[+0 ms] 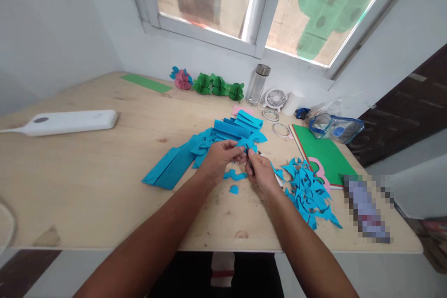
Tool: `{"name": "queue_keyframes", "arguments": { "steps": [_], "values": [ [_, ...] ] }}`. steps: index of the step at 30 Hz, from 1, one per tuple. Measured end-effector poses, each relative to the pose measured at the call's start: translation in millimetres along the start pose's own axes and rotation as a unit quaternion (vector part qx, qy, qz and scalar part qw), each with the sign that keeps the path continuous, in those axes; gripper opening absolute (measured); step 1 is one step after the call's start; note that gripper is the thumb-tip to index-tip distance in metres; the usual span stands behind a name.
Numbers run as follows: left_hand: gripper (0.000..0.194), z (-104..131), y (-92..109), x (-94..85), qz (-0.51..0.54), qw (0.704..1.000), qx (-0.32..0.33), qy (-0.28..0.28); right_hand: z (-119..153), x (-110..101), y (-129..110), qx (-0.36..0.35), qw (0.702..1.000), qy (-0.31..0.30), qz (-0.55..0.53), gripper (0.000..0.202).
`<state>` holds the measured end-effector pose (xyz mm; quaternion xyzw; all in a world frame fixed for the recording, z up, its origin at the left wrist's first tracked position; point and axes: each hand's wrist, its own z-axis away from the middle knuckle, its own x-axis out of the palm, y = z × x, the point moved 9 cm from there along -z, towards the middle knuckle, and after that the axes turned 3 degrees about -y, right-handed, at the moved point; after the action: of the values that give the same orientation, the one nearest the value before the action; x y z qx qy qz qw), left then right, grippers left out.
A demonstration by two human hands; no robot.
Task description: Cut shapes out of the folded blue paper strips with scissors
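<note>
Near the middle of the table, my left hand [223, 157] pinches a piece of blue paper [248, 142]. Close against it on the right, my right hand [261, 171] is closed round a small dark tool [247, 151], mostly hidden by the fingers. Folded blue paper strips [228, 129] lie just behind my hands, and a larger folded blue sheet [169, 167] reaches out to the left. Small blue scraps [233, 189] rest below my fingers. To the right of my right hand is a heap of blue offcuts [307, 191].
Along the wall stand green paper ornaments [218, 85], a glass bottle [258, 84], a small fan [275, 98] and tape rolls [281, 130]. Green sheets [326, 153] and a clear pouch [337, 128] are at right, a white power strip [73, 122] at left.
</note>
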<state>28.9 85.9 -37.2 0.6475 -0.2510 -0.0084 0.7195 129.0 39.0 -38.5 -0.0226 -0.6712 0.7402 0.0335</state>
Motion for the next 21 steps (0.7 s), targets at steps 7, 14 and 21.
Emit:
{"name": "queue_keyframes", "arguments": {
  "steps": [7, 14, 21],
  "values": [
    [0.024, -0.6, 1.7, -0.7, -0.01, 1.0, 0.001, -0.006, 1.0, 1.5, 4.1, 0.026, 1.0, -0.007, -0.014, 0.054],
    [0.021, 3.9, 8.2, -1.8, -0.005, 1.0, -0.007, 0.012, 1.9, 3.5, 2.7, 0.028, 0.999, -0.02, -0.017, 0.053],
    [0.018, 9.1, 13.7, -2.6, -0.008, 0.999, -0.027, 0.034, 2.7, 3.2, 4.1, 0.037, 0.999, -0.014, -0.024, 0.054]
  ]
}}
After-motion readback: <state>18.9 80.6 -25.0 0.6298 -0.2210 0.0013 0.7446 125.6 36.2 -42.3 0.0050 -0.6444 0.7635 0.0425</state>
